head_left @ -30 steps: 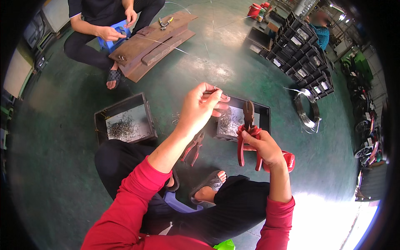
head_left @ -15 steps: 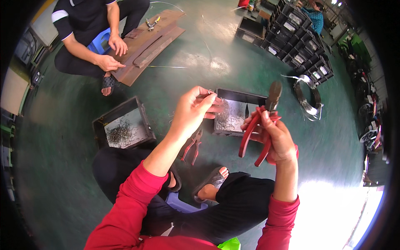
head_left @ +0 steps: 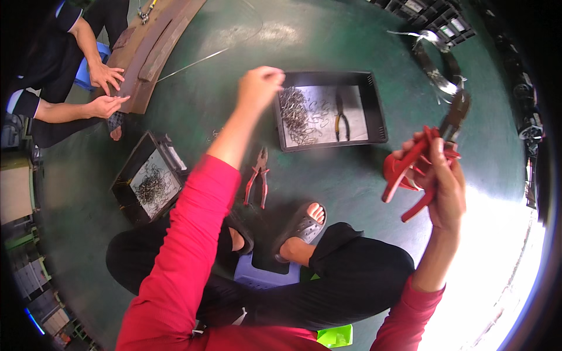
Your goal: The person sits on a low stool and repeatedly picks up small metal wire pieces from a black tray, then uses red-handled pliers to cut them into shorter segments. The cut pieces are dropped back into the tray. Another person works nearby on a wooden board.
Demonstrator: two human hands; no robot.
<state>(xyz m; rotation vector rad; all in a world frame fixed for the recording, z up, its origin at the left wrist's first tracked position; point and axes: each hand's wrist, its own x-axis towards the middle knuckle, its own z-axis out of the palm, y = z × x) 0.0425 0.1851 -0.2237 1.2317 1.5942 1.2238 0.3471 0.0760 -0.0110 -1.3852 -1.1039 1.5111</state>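
My left hand (head_left: 257, 90) is closed beside the left rim of a black tray (head_left: 331, 145); what its fingers pinch, if anything, is too small to make out. Many small bent wire pieces (head_left: 295, 114) lie heaped and scattered on the tray's white lining. Dark pliers with yellowish handles (head_left: 341, 123) lie there too. On the right, my right hand (head_left: 448, 187) grips red-handled pliers (head_left: 453, 120), jaws pointing up and away from me. A rounded red thing (head_left: 393, 169) shows behind those fingers, its kind unclear. Other red-handled pliers (head_left: 257, 175) rest on the green floor between the trays and my feet.
A second black tray (head_left: 126, 196) with wire pieces stands at left. A co-worker's hands (head_left: 105, 79) are near a brown metal beam (head_left: 137, 88), with a wire extending from it. At far right are a wire coil (head_left: 430, 67) and black crates (head_left: 448, 26).
The view has shifted, so the trays and co-worker sit elsewhere in the picture. My left hand, earlier holding a small wire hook, has turned with its fingers curled. My right hand still grips the pliers.
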